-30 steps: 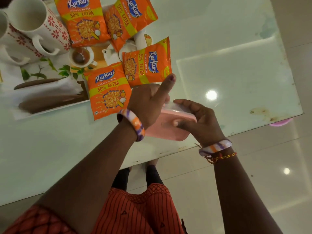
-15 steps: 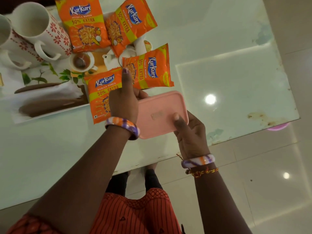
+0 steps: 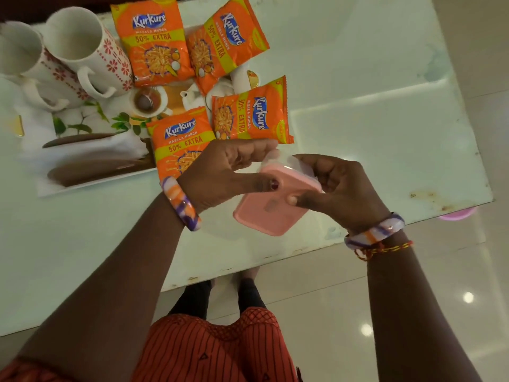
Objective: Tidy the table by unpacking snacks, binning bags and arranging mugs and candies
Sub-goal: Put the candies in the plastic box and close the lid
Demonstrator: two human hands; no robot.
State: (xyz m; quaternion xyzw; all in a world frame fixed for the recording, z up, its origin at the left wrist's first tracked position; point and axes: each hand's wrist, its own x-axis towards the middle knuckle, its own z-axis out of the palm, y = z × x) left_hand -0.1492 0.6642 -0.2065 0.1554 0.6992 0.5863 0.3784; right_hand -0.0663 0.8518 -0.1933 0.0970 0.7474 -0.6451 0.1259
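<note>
A small pink lidded box (image 3: 268,213) is held tilted above the table's near edge. My left hand (image 3: 228,169) pinches its left side, thumb on the pink lid. My right hand (image 3: 338,188) grips its right side, where a clear part (image 3: 298,165) shows along the upper rim. Several orange Kurkure snack packets lie beyond: one (image 3: 177,144) just past my left hand, one (image 3: 252,115) to its right, two more farther back, one (image 3: 153,41) upright and one (image 3: 225,42) slanted. Two white mugs with red flowers, one (image 3: 85,51) nearer the packets and one (image 3: 24,53) at the left, lie at the far left.
A printed tray (image 3: 91,139) with a tea picture sits under the mugs and packets. The pale glass table (image 3: 371,133) ends in a corner at the right. Glossy floor tiles lie beyond it, with a pink object (image 3: 457,216) showing under the glass edge.
The box has turned from lid-up and flat to tilted. My left hand shifted from over the packet to the box's left side, and both hands rose slightly.
</note>
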